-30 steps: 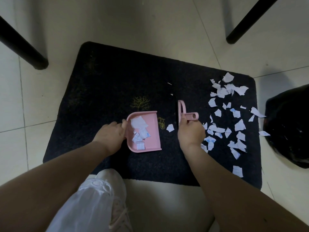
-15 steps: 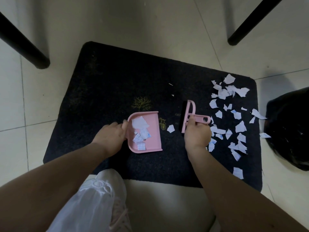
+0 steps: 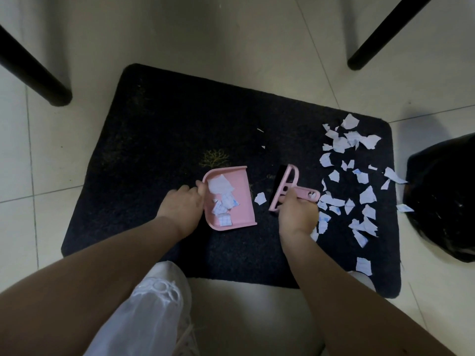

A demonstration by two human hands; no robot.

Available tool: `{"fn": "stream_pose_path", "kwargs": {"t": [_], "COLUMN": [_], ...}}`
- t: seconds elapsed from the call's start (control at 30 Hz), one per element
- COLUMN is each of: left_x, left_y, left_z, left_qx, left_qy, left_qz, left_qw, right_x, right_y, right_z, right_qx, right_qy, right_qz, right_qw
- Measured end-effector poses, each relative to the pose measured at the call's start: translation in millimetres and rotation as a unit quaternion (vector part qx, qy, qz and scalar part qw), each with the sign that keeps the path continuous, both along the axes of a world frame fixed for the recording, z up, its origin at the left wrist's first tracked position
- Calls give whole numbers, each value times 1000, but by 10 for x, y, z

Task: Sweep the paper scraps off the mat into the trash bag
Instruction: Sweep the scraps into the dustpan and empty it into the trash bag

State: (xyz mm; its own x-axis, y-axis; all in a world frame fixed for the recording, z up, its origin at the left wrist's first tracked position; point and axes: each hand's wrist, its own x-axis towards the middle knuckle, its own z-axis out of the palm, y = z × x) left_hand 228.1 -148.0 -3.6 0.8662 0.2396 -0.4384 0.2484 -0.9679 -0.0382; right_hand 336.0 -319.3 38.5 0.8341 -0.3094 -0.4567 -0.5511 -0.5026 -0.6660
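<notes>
Now, line by line:

Left hand (image 3: pixel 181 205): curled round the back edge of the pink dustpan (image 3: pixel 237 199), holding it flat on the mat; same place as a second ago.

Dustpan: open mouth facing right toward the brush; a handful of white and blue-gridded scraps lying inside, unchanged in number as far as can be judged.

Right hand (image 3: pixel 295 213): gripping the handle of the pink brush (image 3: pixel 284 187); shifted right and turned since a second ago.

Brush: head near the dustpan mouth, dark bristles on its left side, handle end pointing right toward the scatter; a second ago edge-on and upright in view, now tilted so its open frame shows.

Lone scrap (image 3: pixel 260 199): on the mat between dustpan mouth and brush head, not moved.

Paper scraps (image 3: pixel 354 181): spread over the right part of the mat, a few past its right edge on the floor; some hidden under the right wrist, so the full count cannot be told.

Mat (image 3: pixel 159 140): dark, on pale floor tiles (image 3: pixel 231 34).

Trash bag (image 3: pixel 444 199): black, on the floor just right of the mat.

Elsewhere: two black furniture legs (image 3: pixel 33 70) at the top corners; white-clad knee (image 3: pixel 144 312) at the bottom.
</notes>
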Motion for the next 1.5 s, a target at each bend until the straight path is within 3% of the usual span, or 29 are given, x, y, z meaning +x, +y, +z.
{"fn": "stream_pose_path", "kwargs": {"t": [0.1, 0.2, 0.4, 0.53, 0.7, 0.83, 1.0, 1.23, 1.4, 1.5], "left_x": [-4, -9, -20, -19, -17, -18, -38, 60, 102, 114], "left_y": [-1, 7, 10, 9, 4, -1, 23, 2, -29, -26], "left_z": [-18, -20, -27, -34, -39, -28, -16, -9, -53, -74], "left_qx": [5, 7, 13, 15, 14, 11, -5, -9, -4, -8], "left_qy": [-2, -1, 0, 1, 2, 4, -16, -43, -27, -23], "left_qz": [-5, -11, -15, -13, -10, -8, -8, -28, -28, -21], "left_qw": [1000, 1000, 1000, 1000, 1000, 1000, 1000, 999, 999, 999], "right_x": [-98, -83, 103, 35, -155, -21, 223, 472, 418, 248], "right_y": [39, 60, -30, -42, 86, 21, -188, -694, -870, -656], "right_z": [-5, 37, 109, 7, -43, 51, 169, 147, 105, 4], "right_qx": [86, 129, 64, 12, 107, 109, 6, -238, -303, -286], "right_qy": [50, 45, -30, 2, 102, 88, -31, -75, -30, -3], "right_qz": [-41, -61, -57, 10, -18, 7, 47, 82, 139, 175], "right_qw": [994, 989, 996, 1000, 989, 990, 998, 965, 942, 942]}}
